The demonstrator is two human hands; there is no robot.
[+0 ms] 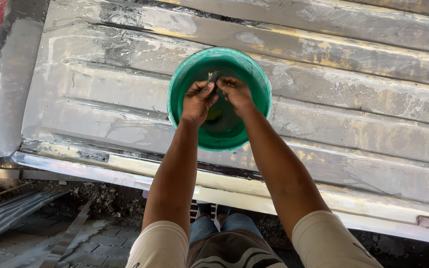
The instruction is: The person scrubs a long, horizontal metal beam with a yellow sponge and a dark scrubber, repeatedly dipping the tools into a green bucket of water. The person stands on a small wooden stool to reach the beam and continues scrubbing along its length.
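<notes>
Bowl (182, 79): on the big ribbed panel (353, 99), near its middle.
Left hand (197, 101): in the bowl, on the left side.
Right hand (235, 92): in the bowl, just right of the left hand.
Small piece (212, 76): between the two hands, pinched at their fingertips.
Panel: in front of the person, over the ground, reaching far left and right.
Panel edge (125, 171): on the near side, just past the knees.
Legs (224, 228): below the panel edge, between the two arms.
Paving (21, 248): under it all, low on the left.
Metal strips (6, 211): on the paving, left of the legs.
</notes>
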